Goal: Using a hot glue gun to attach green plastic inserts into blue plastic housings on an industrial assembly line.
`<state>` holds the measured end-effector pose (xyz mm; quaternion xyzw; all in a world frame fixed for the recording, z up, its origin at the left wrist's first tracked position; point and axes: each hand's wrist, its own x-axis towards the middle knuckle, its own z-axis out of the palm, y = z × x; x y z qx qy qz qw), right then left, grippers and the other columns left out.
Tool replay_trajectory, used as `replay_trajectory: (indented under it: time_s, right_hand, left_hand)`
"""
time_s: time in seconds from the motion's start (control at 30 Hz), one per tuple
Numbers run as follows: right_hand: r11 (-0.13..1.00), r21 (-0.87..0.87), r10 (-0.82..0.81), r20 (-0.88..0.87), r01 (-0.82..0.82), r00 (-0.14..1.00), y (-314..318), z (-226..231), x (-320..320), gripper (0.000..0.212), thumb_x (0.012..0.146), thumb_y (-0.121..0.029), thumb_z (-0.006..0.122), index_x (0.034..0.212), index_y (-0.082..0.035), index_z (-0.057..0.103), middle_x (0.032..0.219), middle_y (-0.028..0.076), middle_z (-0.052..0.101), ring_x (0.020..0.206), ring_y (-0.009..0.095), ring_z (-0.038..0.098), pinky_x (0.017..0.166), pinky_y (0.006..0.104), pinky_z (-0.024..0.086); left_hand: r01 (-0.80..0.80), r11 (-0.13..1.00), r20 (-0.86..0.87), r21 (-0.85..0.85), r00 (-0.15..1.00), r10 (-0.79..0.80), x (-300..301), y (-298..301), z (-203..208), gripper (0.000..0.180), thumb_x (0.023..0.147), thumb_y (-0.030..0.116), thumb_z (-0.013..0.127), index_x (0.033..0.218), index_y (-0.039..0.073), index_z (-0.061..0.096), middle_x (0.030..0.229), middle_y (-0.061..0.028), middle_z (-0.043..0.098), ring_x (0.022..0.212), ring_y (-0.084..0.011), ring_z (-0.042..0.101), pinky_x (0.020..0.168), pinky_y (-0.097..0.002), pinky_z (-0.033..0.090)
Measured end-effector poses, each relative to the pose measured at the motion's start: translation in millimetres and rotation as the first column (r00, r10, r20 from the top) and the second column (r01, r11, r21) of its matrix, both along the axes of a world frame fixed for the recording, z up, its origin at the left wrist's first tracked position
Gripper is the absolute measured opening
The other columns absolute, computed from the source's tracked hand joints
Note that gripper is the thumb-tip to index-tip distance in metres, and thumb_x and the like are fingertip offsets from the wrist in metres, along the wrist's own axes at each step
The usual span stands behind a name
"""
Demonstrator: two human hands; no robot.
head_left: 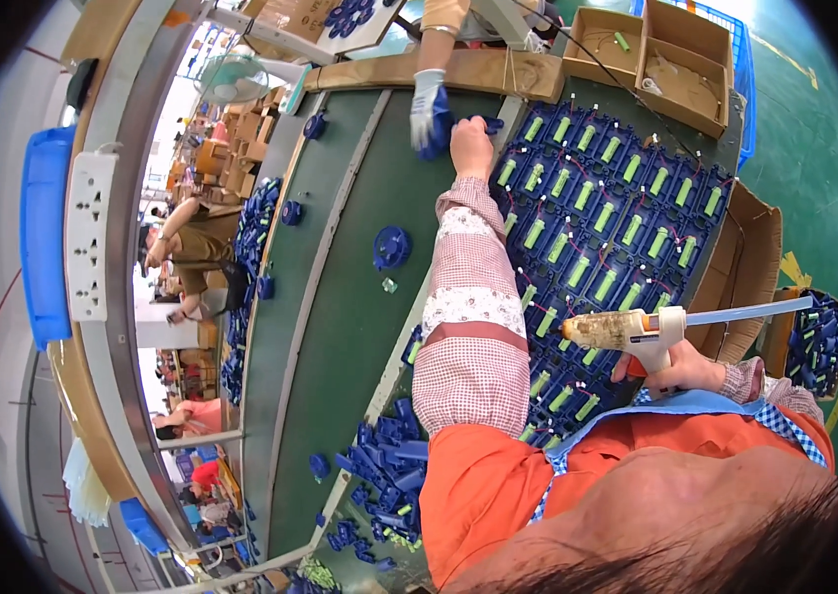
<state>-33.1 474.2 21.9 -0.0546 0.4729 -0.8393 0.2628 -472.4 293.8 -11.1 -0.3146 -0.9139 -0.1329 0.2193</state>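
My left hand (471, 148) reaches far forward, its checked sleeve stretched over the table, and closes on a small blue plastic part (489, 125). A co-worker's gloved hand (428, 107) meets it from the far side, touching the same blue pieces. My right hand (684, 371) sits close to my body and grips a hot glue gun (637, 330) with a glue stick jutting out to the right. Under both arms lies a bed of blue holders with green cylindrical cells (605, 213), set in rows with thin wires.
A green conveyor belt (340, 297) runs on the left carrying blue round caps (391, 247). A heap of blue parts (384, 475) lies near my left elbow. Cardboard boxes (651, 54) stand at the far right, a bin of blue parts (815, 342) at the right edge.
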Motion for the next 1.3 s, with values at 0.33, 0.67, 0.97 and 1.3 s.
replay_trajectory:
  time_s: [0.33, 0.67, 0.97, 1.3]
  right_hand:
    - [0.995, 0.099, -0.013, -0.033, 0.016, 0.999, -9, 16, 3, 0.05, 0.067, -0.026, 0.068, 0.109, 0.001, 0.057, 0.1, 0.012, 0.063, 0.099, 0.025, 0.061, 0.086, 0.0346, 0.047]
    - [0.986, 0.166, 0.059, -0.144, -0.035, 0.988, -30, -2, 28, 0.051, 0.068, -0.02, 0.063, 0.113, 0.0, 0.052, 0.103, 0.013, 0.062, 0.101, 0.025, 0.061, 0.082, 0.0321, 0.047]
    - [0.983, 0.184, 0.044, -0.256, 0.004, 0.966, -72, 36, 52, 0.049, 0.073, -0.018, 0.062, 0.117, 0.0, 0.051, 0.105, 0.013, 0.061, 0.102, 0.022, 0.059, 0.086, 0.0308, 0.046]
    - [0.972, 0.229, 0.118, -0.307, -0.047, 0.944, -98, 42, 49, 0.052, 0.07, -0.02, 0.062, 0.117, 0.0, 0.051, 0.106, 0.013, 0.062, 0.103, 0.022, 0.059, 0.085, 0.0318, 0.046]
  left_hand:
    - [-0.043, 0.996, -0.138, 0.081, 0.989, 0.054, 161, -142, 117, 0.016, 0.076, 0.007, 0.069, 0.088, 0.003, 0.059, 0.088, -0.0159, 0.059, 0.083, -0.0352, 0.058, 0.074, -0.0425, 0.046]
    - [-0.802, 0.594, -0.028, -0.067, 0.596, 0.802, 476, -354, 104, 0.02, 0.079, 0.008, 0.063, 0.096, 0.002, 0.053, 0.088, -0.0194, 0.061, 0.082, -0.0401, 0.06, 0.071, -0.0479, 0.047]
    - [-0.952, 0.297, 0.029, -0.075, 0.296, 0.955, 613, -428, 58, 0.048, 0.071, 0.003, 0.071, 0.114, 0.002, 0.05, 0.122, -0.0212, 0.052, 0.11, -0.0396, 0.052, 0.093, -0.045, 0.043]
    - [-0.68, 0.728, 0.195, 0.087, 0.728, 0.657, 569, -307, -2, 0.045, 0.074, 0.002, 0.067, 0.118, 0.006, 0.057, 0.129, -0.0197, 0.048, 0.117, -0.0376, 0.046, 0.101, -0.0429, 0.039]
